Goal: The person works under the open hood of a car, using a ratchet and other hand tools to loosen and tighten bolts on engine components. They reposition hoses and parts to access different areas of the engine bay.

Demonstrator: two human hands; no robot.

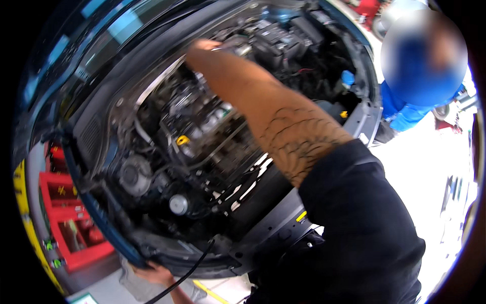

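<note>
The open engine bay [223, 152] of a dark blue car fills the middle of the view. My right arm stretches across it, and my right hand [202, 53] is at the far side, by the rear edge of the bay under the windshield. Its fingers are blurred and mostly hidden, so what they touch cannot be made out. Low on the left, my left hand [154, 274] rests against the car's front corner [136, 256], fingers stretched along the edge. Beside it runs a black cable [195, 266]. A yellow cap [183, 140] sits among the engine parts.
A red cabinet [93, 251] stands beyond the car's left side. On the right, a person in blue clothing [407, 114] is close to the car. In the bay are a battery-like black box [276, 40], a blue cap [347, 77] and a round silver cap [178, 204].
</note>
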